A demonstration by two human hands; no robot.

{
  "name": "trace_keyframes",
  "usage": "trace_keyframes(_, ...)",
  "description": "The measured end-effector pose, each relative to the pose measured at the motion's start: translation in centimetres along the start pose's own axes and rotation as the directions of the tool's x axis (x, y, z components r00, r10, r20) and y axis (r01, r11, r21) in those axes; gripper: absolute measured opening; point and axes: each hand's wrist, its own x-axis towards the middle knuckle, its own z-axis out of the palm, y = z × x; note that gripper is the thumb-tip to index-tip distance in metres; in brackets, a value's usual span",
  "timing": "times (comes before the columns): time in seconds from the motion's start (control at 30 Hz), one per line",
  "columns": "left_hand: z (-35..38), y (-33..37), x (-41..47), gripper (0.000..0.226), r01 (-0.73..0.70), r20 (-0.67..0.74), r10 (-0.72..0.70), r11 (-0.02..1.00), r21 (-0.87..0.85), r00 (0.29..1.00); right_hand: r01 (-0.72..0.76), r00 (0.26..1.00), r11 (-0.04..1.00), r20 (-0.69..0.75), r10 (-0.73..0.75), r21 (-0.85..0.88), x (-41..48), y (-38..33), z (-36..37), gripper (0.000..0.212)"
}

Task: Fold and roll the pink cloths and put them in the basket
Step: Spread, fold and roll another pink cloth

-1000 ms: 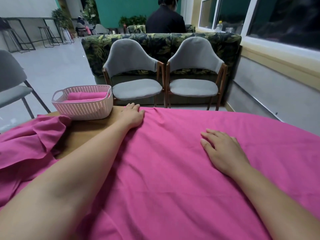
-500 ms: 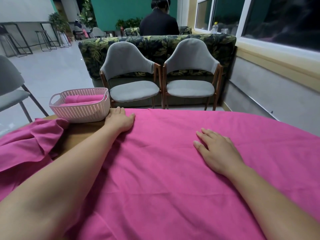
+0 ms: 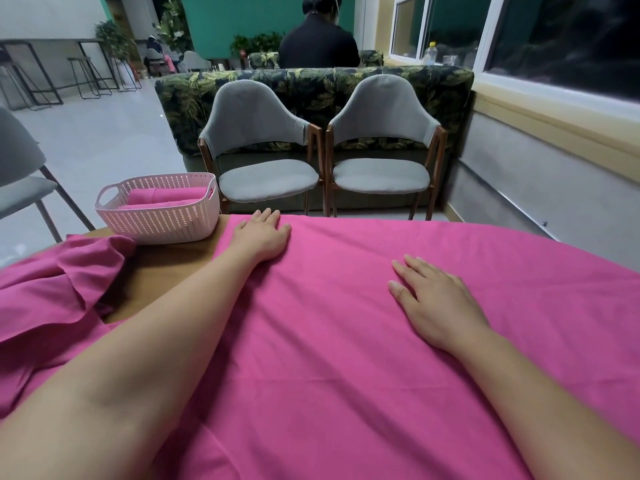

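A large pink cloth [image 3: 346,323] lies spread flat over most of the wooden table [image 3: 162,271]. My left hand [image 3: 261,235] rests palm down on its far left corner, fingers apart. My right hand [image 3: 436,303] lies flat on the cloth's middle, fingers spread. Neither hand grips anything. A pale perforated basket [image 3: 162,220] stands at the table's far left edge with rolled pink cloths [image 3: 162,197] inside. Another pink cloth [image 3: 52,292] lies crumpled at the left, beside the basket.
Two grey chairs [image 3: 266,161] [image 3: 381,157] stand just beyond the table's far edge, backed by a leaf-patterned sofa [image 3: 311,84]. A person in black [image 3: 317,46] sits behind it. A wall with windows [image 3: 554,140] runs along the right. Another grey chair [image 3: 20,181] stands at the left.
The view shifted a little. My left hand slid slightly right along the cloth's far edge; my right hand stayed flat on the cloth.
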Motion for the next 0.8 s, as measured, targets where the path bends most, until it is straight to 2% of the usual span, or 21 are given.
trace_keyframes(0.23, -0.6, 1.1, -3.7, 0.065, 0.009, -0.031, -0.012, 0.997, -0.079, 0.999, -0.014, 1.0, 1.0, 0.009, 0.014, -0.008, -0.2, -0.3, -0.1, 0.067)
trace_keyframes(0.57, -0.2, 2.8, -19.5, 0.064, -0.213, -0.008, 0.213, 0.972, -0.1, 0.977, -0.064, 0.998, 0.997, -0.028, 0.063, -0.053, -1.5, -1.2, -1.1, 0.061)
trace_keyframes(0.7, -0.1, 0.8, -23.6, 0.066, -0.259, -0.093, 0.248, 0.956, -0.135, 0.964, -0.119, 0.992, 0.991, -0.06, 0.115, -0.06, -3.2, -1.5, -1.5, 0.056)
trace_keyframes(0.8, -0.4, -0.4, -25.5, 0.077, -0.273, -0.115, 0.259, 0.953, -0.132, 0.959, -0.121, 0.992, 0.991, -0.048, 0.119, -0.064, -4.6, -1.5, -1.8, 0.058)
